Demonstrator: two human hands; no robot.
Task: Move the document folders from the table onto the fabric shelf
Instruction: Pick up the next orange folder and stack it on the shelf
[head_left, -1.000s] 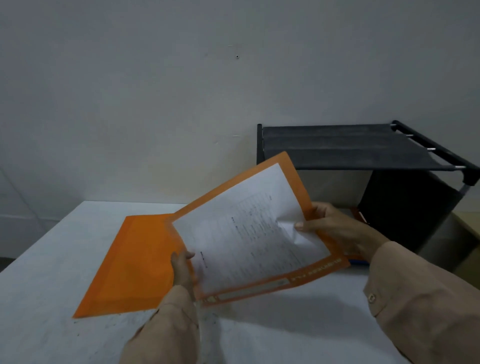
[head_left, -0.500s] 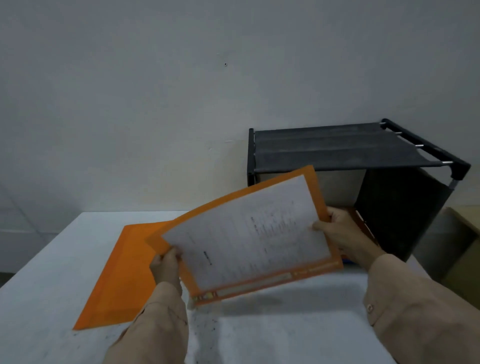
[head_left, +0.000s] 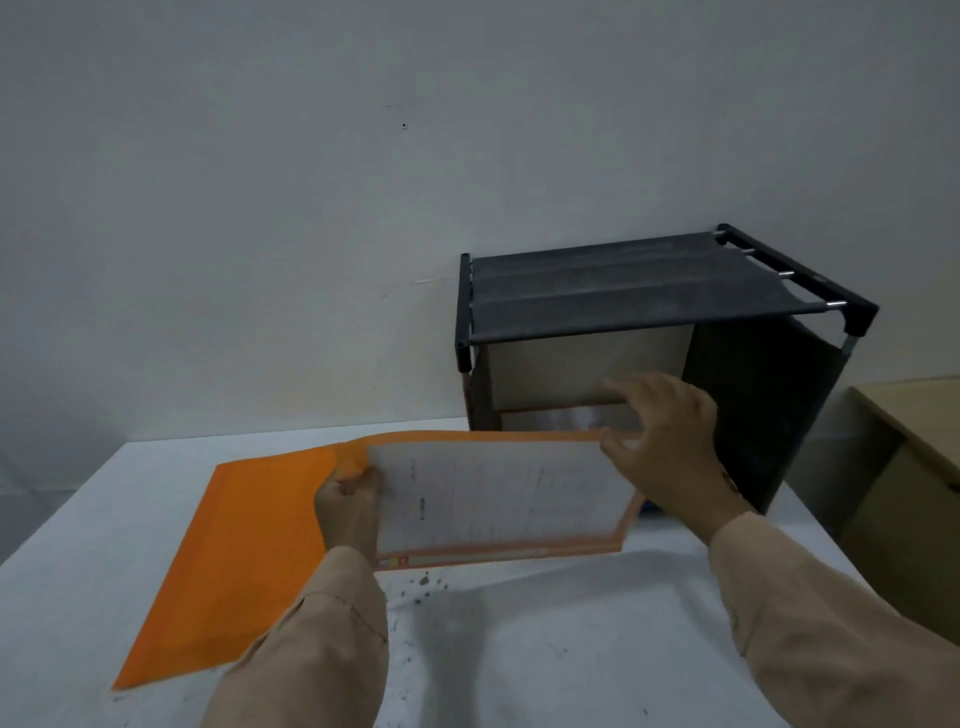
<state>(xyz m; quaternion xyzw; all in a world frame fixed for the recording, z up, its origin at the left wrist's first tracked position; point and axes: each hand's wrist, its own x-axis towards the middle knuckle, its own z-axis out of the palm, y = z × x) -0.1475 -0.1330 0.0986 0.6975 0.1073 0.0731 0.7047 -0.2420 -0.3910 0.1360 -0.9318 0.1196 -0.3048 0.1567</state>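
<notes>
Orange plastic document folder with a white printed sheet inside (head_left: 498, 499), held clear of the white tabletop (head_left: 545, 649), nearly level, in front of the black fabric shelf with a metal frame (head_left: 623, 283). Left hand (head_left: 345, 506) pinches its left edge, thumb on top. Right hand (head_left: 667, 441) grips the far right corner, fingers spread. Second orange folder (head_left: 244, 561) lies flat on the tabletop, left, partly under the held one.

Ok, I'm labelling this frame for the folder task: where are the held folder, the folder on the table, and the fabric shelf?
held folder (head_left: 498, 499): head view, on the white sheet showing through it.
folder on the table (head_left: 244, 551): head view, middle of its orange cover.
fabric shelf (head_left: 623, 291): head view, on its top fabric tier.
</notes>
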